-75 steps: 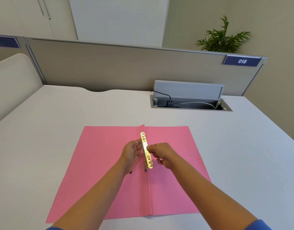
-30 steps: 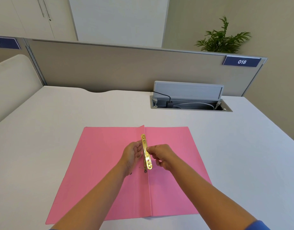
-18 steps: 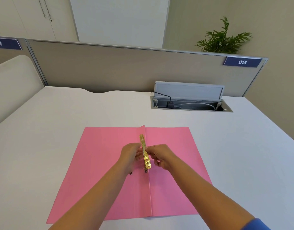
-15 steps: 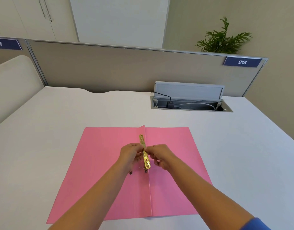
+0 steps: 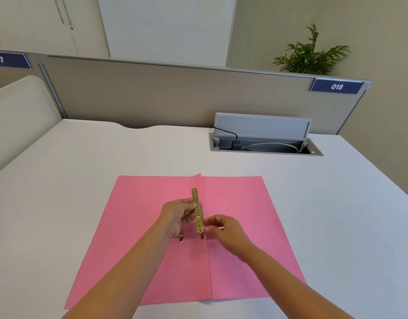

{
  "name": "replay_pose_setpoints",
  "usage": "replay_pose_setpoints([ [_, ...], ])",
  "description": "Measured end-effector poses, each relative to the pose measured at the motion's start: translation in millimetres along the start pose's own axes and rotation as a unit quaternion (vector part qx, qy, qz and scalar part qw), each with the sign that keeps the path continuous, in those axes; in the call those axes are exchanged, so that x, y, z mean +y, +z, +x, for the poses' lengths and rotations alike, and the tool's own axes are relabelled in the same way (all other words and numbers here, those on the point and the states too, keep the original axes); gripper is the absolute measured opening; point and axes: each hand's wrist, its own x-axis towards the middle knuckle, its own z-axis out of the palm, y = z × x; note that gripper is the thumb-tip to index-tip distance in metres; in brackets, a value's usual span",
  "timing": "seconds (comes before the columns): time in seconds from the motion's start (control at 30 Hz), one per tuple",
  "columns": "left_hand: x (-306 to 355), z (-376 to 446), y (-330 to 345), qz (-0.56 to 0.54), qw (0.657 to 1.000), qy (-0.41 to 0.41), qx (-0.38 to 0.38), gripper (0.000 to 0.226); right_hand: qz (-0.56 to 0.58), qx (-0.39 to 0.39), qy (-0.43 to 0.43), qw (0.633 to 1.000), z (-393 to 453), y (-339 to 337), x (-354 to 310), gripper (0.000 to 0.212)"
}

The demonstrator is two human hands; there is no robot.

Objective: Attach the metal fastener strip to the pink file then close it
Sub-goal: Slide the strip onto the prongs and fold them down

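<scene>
The pink file (image 5: 134,226) lies open and flat on the white desk, its fold running toward me down the middle. A gold metal fastener strip (image 5: 196,210) stands along the fold, just left of it. My left hand (image 5: 176,216) grips the strip at its middle between thumb and fingers. A second gold piece (image 5: 181,237) pokes out under this hand. My right hand (image 5: 223,229) is beside the strip's near end with its fingertips pinched close to it; whether they touch the strip is unclear.
An open cable box (image 5: 265,143) with a raised lid and cords is set into the desk at the back right. A beige partition (image 5: 175,95) with a "018" label closes the far edge. A plant (image 5: 309,56) stands behind it.
My right hand has slid down from the strip's middle to its near end. The strip's near end now sits lower at the fold, and a second gold piece shows under my left hand.
</scene>
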Motion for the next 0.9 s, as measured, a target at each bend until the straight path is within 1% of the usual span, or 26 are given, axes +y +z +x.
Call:
replay_pose_setpoints([
  [0.13, 0, 0, -1, 0.003, 1.000, -0.005, -0.004, 0.017, -0.053, -0.016, -0.073, 0.996, -10, 19, 7, 0.026],
  [0.23, 0, 0, -2, 0.004, 1.000, -0.011, -0.006, 0.016, -0.089, 0.000, -0.109, 0.990, -12, 26, 7, 0.021],
  [0.37, 0, -1, -4, -0.001, 1.000, -0.015, -0.010, 0.015, -0.102, 0.032, -0.097, 0.989, -13, 30, 6, 0.016],
  [0.43, 0, -1, -4, -0.006, 1.000, -0.018, -0.009, 0.014, -0.100, 0.042, -0.088, 0.990, -13, 31, 6, 0.017],
  [0.63, 0, -1, -4, -0.021, 0.999, -0.038, -0.022, 0.016, -0.045, 0.090, -0.058, 0.993, -7, 30, 1, 0.021],
  [0.73, -1, -2, -3, -0.021, 0.999, -0.039, -0.025, 0.016, -0.036, 0.096, -0.046, 0.994, -5, 32, 0, 0.021],
  [0.9, -3, -1, 0, -0.018, 0.999, -0.034, -0.020, 0.017, -0.069, 0.095, -0.041, 0.992, -4, 34, 1, 0.021],
])
